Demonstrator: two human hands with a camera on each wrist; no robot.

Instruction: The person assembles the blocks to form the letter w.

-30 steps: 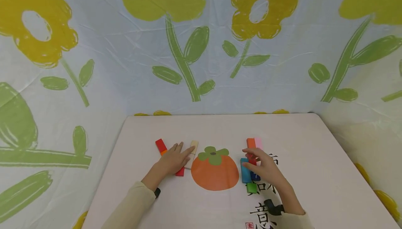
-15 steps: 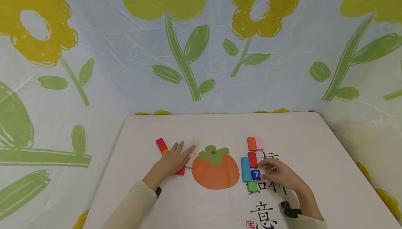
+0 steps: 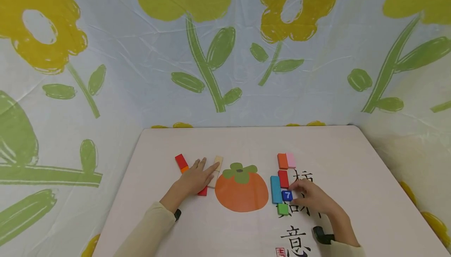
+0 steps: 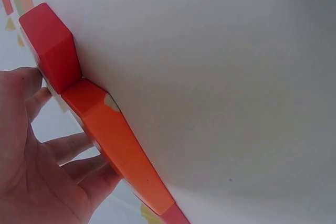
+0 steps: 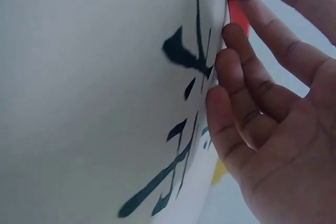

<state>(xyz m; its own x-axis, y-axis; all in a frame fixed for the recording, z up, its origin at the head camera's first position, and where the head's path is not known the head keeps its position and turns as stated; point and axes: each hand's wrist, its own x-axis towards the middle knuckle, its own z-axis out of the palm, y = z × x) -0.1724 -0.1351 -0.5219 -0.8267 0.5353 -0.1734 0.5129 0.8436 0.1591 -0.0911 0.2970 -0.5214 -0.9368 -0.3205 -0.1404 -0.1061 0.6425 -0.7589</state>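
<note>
Judging by its small, hard-looking body, the blue block (image 3: 287, 195) should be light, stiff and slightly slick, best taken across its near and far sides. It is laid flat on the table (image 3: 246, 233) just off the right hand (image 3: 311, 198), between the red block (image 3: 283, 179) and the green block (image 3: 283, 209); thumb and forefinger are held slightly parted at its right end, though whether it is pinched cannot be told. The left hand (image 3: 193, 179) is spread over the orange block (image 4: 126, 145), fingers fairly straight, nothing visibly gripped.
</note>
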